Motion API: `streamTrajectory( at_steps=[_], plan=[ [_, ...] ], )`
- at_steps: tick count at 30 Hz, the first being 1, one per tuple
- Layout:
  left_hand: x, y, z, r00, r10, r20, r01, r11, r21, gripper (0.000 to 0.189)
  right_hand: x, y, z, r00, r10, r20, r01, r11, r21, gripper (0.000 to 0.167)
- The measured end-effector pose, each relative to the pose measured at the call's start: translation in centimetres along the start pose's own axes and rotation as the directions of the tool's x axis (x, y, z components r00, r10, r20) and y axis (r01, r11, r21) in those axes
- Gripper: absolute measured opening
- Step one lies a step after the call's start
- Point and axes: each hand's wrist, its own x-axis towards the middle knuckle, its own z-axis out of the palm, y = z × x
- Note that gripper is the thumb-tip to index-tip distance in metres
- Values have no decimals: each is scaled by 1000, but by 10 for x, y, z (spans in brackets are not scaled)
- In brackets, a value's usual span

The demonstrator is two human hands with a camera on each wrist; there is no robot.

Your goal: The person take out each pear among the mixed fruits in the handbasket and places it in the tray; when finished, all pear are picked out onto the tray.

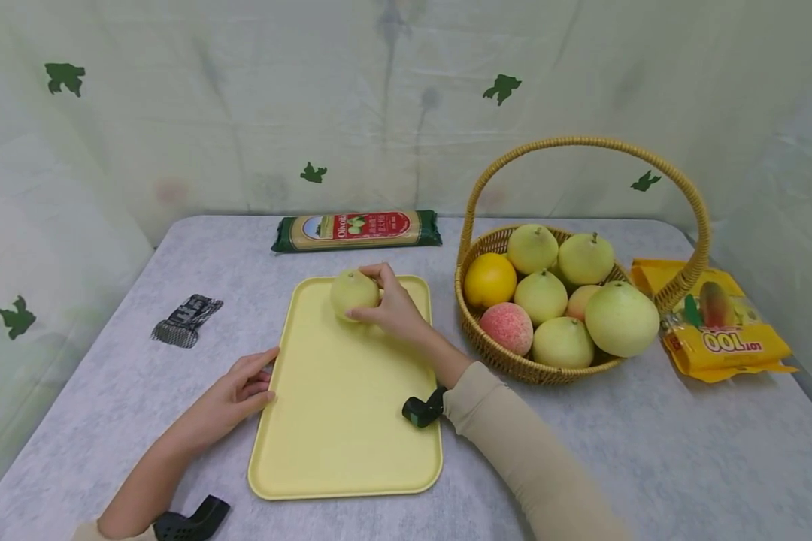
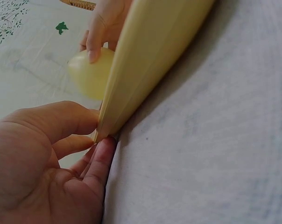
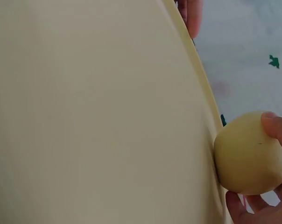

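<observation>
In the head view a round, pale yellow-green pear point(image 1: 354, 294) is at the far end of a yellow tray point(image 1: 345, 421). My right hand point(image 1: 395, 308) grips this pear from the right side, thumb nearer me and fingers behind. The right wrist view shows the pear point(image 3: 250, 154) right at the tray's rim, held between thumb and fingers. My left hand point(image 1: 233, 394) is at the tray's left edge. Up close in the left wrist view, the left thumb and fingers point(image 2: 61, 126) pinch the rim of the tray point(image 2: 150, 51).
A wicker basket point(image 1: 497, 359) of pears, a peach and an orange stands right of the tray, its handle arching high. Beside it lies a yellow snack bag point(image 1: 727, 353). Behind the tray is a pasta packet point(image 1: 359, 230); a crumpled black-and-white wrapper point(image 1: 187, 321) lies left.
</observation>
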Motion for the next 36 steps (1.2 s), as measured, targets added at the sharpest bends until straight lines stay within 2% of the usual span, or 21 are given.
streamTrajectory(
  at_steps=[4, 9, 15, 20, 24, 27, 31, 36],
  plan=[
    [0, 1, 0, 1000, -5, 1, 5, 1000, 11, 64, 5, 0, 2, 1000, 18, -1, -18, 1000, -21, 68],
    [0, 1, 0, 1000, -10, 1, 10, 1000, 16, 64, 8, -2, 4, 998, 39, -42, -42, 997, -72, 67],
    [0, -2, -1, 1000, -3, 0, 3, 1000, 19, 64, 12, -1, 6, 999, 27, -41, -30, 997, -66, 68],
    [0, -3, -1, 1000, -5, -1, 5, 1000, 14, 64, 9, -2, 3, 998, 42, -38, -45, 996, -73, 71],
    [0, -5, -1, 1000, -6, 2, 6, 1000, 4, 64, -2, -12, -2, 999, 45, -25, -47, 996, -75, 68],
    [1, -6, -2, 1000, -1, 5, 1, 1000, -4, 64, -14, -22, -10, 1000, 4, -14, -5, 997, -72, 64],
    [1, -6, -2, 1000, 10, 4, -10, 1000, 1, 63, -37, -39, -24, 993, -119, -21, 118, 991, -56, 55],
    [0, -5, -2, 1000, 8, 1, -8, 1000, 0, 64, -68, -53, -47, 958, -288, -19, 286, 956, -73, 46]
  ],
)
